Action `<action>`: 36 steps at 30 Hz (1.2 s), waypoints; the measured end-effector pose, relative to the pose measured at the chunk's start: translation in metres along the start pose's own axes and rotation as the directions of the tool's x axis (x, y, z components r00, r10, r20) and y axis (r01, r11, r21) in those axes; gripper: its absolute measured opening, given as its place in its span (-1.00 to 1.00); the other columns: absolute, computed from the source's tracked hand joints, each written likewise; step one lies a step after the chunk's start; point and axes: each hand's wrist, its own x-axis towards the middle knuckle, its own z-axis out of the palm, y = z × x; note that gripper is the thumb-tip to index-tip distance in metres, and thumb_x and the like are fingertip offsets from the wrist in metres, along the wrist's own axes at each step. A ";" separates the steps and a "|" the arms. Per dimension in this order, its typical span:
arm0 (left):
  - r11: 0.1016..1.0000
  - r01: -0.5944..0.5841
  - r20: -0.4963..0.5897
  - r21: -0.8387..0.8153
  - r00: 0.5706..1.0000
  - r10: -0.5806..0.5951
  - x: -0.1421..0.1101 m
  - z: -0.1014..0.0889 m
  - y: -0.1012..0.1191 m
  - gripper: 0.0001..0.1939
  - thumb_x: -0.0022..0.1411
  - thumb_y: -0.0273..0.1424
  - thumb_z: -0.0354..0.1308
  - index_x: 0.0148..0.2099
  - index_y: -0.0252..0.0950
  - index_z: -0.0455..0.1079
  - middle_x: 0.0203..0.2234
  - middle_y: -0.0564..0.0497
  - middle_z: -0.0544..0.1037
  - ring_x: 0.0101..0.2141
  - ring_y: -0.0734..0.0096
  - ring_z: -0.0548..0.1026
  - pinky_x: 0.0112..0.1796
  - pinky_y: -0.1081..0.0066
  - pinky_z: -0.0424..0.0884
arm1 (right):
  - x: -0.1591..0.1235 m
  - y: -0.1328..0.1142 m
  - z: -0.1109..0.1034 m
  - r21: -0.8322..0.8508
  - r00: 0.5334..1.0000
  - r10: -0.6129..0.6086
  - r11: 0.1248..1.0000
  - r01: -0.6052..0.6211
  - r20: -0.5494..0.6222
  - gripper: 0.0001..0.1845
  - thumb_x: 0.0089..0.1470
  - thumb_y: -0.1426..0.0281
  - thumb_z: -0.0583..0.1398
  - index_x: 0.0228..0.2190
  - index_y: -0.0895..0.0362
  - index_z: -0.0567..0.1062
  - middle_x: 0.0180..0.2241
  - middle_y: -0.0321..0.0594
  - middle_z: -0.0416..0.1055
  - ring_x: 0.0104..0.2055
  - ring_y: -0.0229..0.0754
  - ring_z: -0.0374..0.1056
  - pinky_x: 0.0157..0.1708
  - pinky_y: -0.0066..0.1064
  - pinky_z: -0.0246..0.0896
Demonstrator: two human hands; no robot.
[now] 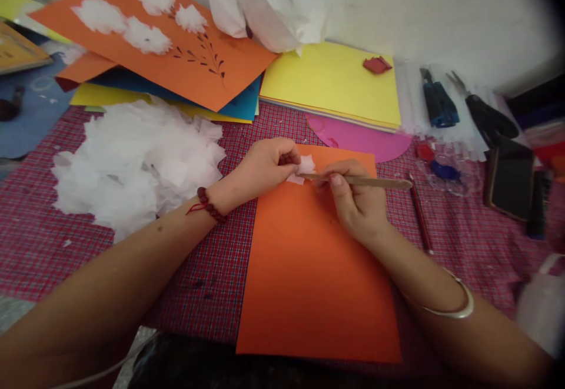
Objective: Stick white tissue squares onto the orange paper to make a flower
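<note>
An orange sheet of paper (318, 283) lies lengthwise in front of me. Near its top edge is a small white tissue paper piece (307, 165). My left hand (271, 162) comes in from the left, thumb and fingers pinched at the left edge of that piece. My right hand (357, 200) is closed round a flat wooden craft stick (375, 182), its left tip meeting the white piece and its rounded end pointing right. What lies under the fingertips is hidden.
A heap of white tissue pieces (136, 159) sits left on the checked cloth (220, 277). Behind stand an orange sheet with white flowers (176, 71) and a yellow paper stack (326, 83). Rightward are a pencil (421, 215), scissors (489, 115), a blue-handled cutting tool (439, 103) and a phone (509, 177).
</note>
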 end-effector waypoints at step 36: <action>0.941 -0.246 -0.402 -0.232 0.905 0.137 -0.021 -0.079 0.049 -0.76 0.44 -0.44 0.01 -0.28 -0.31 0.43 -0.43 0.11 0.51 -0.40 0.58 0.47 -0.37 0.50 0.38 | 0.010 0.017 -0.003 0.583 0.870 0.484 0.735 -0.346 -0.093 -0.74 0.15 0.17 0.27 -0.47 0.07 0.51 -0.61 -0.25 0.38 -0.60 -0.23 0.31 -0.51 -0.34 0.25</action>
